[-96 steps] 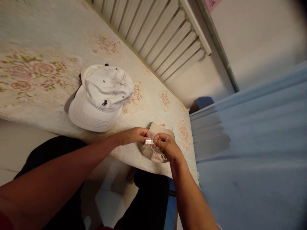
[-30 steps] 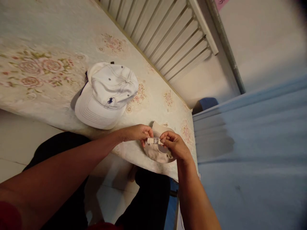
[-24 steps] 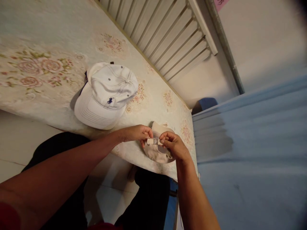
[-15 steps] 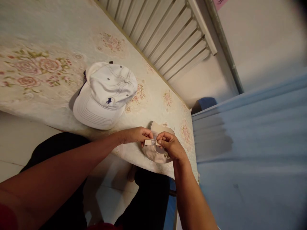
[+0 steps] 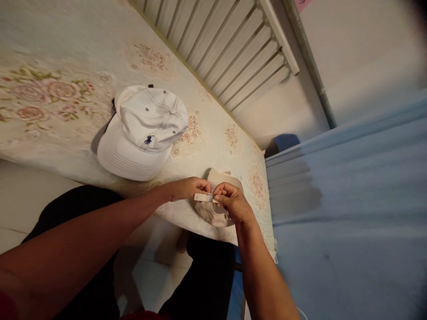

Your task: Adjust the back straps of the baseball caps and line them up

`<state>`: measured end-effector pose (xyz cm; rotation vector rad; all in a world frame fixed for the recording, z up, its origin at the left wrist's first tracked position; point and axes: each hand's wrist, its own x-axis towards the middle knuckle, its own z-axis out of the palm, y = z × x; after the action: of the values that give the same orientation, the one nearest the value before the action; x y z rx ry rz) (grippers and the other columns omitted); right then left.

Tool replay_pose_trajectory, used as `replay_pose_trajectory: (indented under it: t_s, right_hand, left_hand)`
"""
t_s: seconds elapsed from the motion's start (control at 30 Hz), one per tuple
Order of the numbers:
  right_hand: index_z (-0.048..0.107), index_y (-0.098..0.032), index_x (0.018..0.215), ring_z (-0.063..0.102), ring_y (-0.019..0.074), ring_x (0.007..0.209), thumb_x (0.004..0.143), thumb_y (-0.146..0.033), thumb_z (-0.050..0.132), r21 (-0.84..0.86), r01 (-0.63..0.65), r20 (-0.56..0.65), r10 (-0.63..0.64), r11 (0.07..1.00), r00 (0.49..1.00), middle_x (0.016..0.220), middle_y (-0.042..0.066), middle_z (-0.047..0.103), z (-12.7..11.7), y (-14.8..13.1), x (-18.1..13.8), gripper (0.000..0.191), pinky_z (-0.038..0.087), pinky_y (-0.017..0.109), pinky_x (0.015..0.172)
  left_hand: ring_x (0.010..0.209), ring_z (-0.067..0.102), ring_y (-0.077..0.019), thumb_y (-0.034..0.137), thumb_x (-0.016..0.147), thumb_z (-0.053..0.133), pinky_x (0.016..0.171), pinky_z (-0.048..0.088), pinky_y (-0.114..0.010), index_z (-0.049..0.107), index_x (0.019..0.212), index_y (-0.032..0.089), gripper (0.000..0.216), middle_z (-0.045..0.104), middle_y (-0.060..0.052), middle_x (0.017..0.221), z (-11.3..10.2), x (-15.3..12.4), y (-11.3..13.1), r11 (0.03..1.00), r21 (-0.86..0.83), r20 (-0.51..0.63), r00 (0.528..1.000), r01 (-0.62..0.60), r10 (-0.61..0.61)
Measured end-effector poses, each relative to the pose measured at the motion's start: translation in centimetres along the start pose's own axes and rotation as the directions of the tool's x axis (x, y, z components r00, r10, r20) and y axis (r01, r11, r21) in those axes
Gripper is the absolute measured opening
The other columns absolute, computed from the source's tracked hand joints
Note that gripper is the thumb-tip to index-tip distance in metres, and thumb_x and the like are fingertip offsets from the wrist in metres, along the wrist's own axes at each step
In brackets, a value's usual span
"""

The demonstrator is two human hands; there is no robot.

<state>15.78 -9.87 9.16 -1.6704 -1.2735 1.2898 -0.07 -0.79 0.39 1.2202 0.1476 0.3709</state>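
A beige cap (image 5: 213, 215) lies at the near edge of a flower-patterned mattress (image 5: 66, 53). Its back strap (image 5: 201, 197) with a small metal buckle is pulled up between both hands. My left hand (image 5: 185, 188) pinches the strap's left end. My right hand (image 5: 231, 205) pinches the strap at the buckle, fingers closed, and covers part of the cap. A white cap (image 5: 142, 132) with a small dark blue logo rests brim toward me, to the left and farther back, apart from both hands.
A slatted bed rail (image 5: 230, 44) runs along the mattress's far side. A blue curtain (image 5: 350, 213) fills the right. A blue object (image 5: 283, 142) sits by the wall. My dark-trousered legs and a pale floor lie below the mattress edge.
The strap's free end has slid out to the left between my fingers, and more of it shows past the buckle. Both hands stay on the beige cap; the white cap has not moved.
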Motion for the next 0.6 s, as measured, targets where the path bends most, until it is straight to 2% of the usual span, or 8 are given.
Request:
replay_pose_trajectory:
  t_s: [0.33, 0.6]
  right_hand:
    - [0.062, -0.019, 0.075, 0.049, 0.0064, 0.049, 0.069, -0.023, 0.069, -0.046, 0.009, 0.006, -0.008, 0.999, 1.000, 0.057, -0.007, 0.058, 0.0, -0.4, -0.2, 0.010, 0.034, 0.020, 0.052]
    - [0.061, -0.019, 0.078, 0.049, 0.0077, 0.052, 0.073, -0.027, 0.066, -0.185, 0.022, 0.015, -0.020, 0.983, 1.000, 0.056, -0.006, 0.056, 0.3, -1.3, -0.2, 0.010, 0.036, 0.022, 0.055]
  left_hand:
    - [0.057, 0.041, -0.0089, 0.034, 0.076, 0.063, 0.055, 0.028, -0.023, 0.056, 0.075, 0.016, 0.019, 0.048, 0.005, 0.063, 0.2, -0.1, -0.1, 1.000, 0.019, -0.003, 1.000, -0.004, 0.004]
    - [0.055, 0.040, -0.0089, 0.036, 0.076, 0.064, 0.054, 0.028, -0.023, 0.054, 0.074, 0.017, 0.021, 0.047, 0.006, 0.062, 0.1, -0.2, 0.0, 1.000, -0.003, 0.010, 1.000, 0.006, -0.006]
